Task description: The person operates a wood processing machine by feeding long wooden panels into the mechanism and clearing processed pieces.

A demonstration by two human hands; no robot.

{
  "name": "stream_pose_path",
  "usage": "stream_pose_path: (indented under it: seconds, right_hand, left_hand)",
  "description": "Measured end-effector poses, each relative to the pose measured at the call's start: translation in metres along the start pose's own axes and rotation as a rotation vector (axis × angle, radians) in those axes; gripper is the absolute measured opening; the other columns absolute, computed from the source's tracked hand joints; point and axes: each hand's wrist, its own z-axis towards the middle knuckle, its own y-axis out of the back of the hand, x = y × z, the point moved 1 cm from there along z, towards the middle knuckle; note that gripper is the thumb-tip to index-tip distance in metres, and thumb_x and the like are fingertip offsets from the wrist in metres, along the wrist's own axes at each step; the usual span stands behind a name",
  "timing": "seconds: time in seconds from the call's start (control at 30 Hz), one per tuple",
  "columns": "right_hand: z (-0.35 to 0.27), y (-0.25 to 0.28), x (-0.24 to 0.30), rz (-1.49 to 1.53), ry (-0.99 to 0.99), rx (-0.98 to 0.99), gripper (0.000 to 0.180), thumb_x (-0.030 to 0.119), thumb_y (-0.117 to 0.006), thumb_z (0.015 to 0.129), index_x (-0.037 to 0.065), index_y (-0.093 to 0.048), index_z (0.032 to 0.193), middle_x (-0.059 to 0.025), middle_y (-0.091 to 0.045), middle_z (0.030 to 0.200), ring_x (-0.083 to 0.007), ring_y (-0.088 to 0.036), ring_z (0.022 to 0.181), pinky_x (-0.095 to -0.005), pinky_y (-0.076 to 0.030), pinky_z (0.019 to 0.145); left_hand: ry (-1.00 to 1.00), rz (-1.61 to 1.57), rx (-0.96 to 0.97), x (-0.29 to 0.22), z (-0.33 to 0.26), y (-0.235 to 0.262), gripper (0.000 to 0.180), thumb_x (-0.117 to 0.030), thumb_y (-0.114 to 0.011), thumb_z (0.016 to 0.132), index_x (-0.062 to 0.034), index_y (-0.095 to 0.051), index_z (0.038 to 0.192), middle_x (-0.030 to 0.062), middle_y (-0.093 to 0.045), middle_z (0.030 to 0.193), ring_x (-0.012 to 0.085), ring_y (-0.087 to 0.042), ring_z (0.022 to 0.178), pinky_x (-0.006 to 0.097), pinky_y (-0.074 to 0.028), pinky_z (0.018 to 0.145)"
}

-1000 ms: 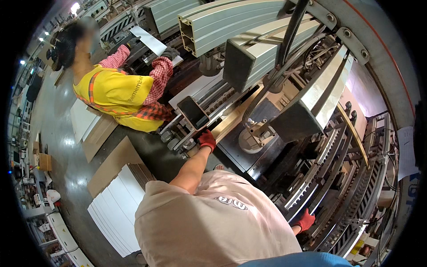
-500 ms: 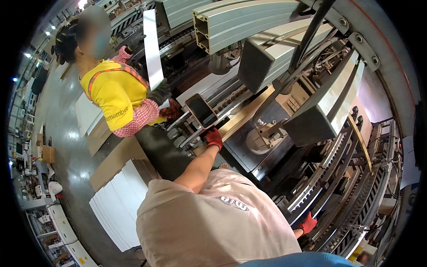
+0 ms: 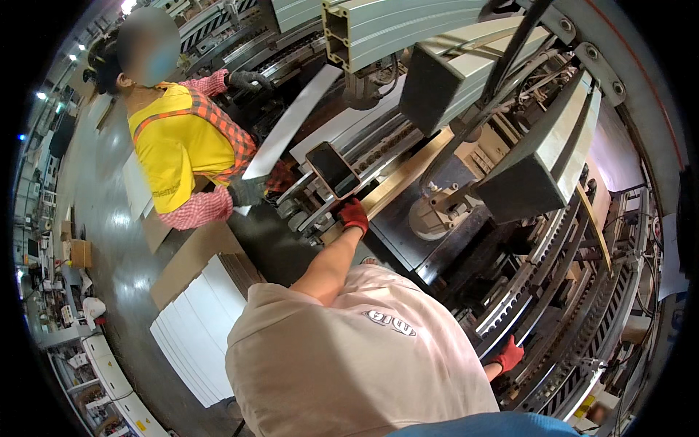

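Left hand (image 3: 354, 215), red-gloved, rests on the machine's brass-coloured rail (image 3: 397, 182), just below the phone (image 3: 332, 169); its grip is hard to read. Right hand (image 3: 509, 356) sits low right of the rail among the rollers (image 3: 539, 320), fingers hidden. A co-worker left of the phone holds a white sheet (image 3: 287, 131).

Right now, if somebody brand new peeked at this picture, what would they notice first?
Probably the co-worker's bright yellow vest at upper left, with a long white sheet held slanting between that person's dark gloves. Next, the wearer's red-gloved left hand in the middle, resting on the big grey machine just below a dark phone; the right hand grips the rails lower right. A stack of white sheets sits at lower left.
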Motion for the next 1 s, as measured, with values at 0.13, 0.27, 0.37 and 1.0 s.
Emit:
stream_pose_path:
  seconds: [0.13,0.27,0.37,1.0]
  right_hand:
    - [0.005,-0.007,-0.018,0.021,0.010,-0.007,0.049,0.037,-0.069,0.073,0.000,-0.067,0.105,-0.0192,-0.068,0.097,-0.0375,-0.064,0.091,-0.0451,-0.048,0.078]
    - [0.011,-0.017,-0.029,0.204,0.085,0.042,0.046,0.034,-0.069,0.074,-0.002,-0.066,0.104,-0.0183,-0.069,0.097,-0.0355,-0.065,0.089,-0.0444,-0.048,0.077]
    - [0.017,-0.020,-0.034,0.204,0.057,0.052,0.043,0.030,-0.068,0.076,-0.003,-0.066,0.104,-0.0168,-0.070,0.095,-0.0326,-0.066,0.085,-0.0423,-0.048,0.075]
    - [0.032,-0.034,-0.046,0.170,0.089,0.073,0.046,0.036,-0.070,0.076,-0.005,-0.066,0.097,-0.0190,-0.069,0.087,-0.0343,-0.065,0.077,-0.0447,-0.047,0.069]
  left_hand:
    - [-0.032,-0.050,0.172,-0.003,0.002,0.015,0.031,-0.019,-0.046,0.092,-0.0155,-0.048,0.122,0.0154,-0.059,0.114,0.0347,-0.060,0.103,0.053,-0.046,0.084]
    - [-0.105,-0.083,0.151,0.003,0.002,0.017,0.042,-0.023,-0.060,0.081,-0.0096,-0.045,0.118,0.0183,-0.058,0.113,0.0358,-0.059,0.104,0.052,-0.046,0.085]
    - [-0.117,-0.103,0.174,0.007,0.010,0.000,0.047,-0.025,-0.062,0.080,-0.0089,-0.045,0.120,0.0197,-0.057,0.116,0.0357,-0.058,0.107,0.052,-0.046,0.086]
    - [-0.057,-0.047,0.110,0.004,0.006,-0.011,0.043,-0.022,-0.046,0.091,-0.0155,-0.042,0.134,0.0178,-0.054,0.121,0.0382,-0.059,0.103,0.060,-0.043,0.086]
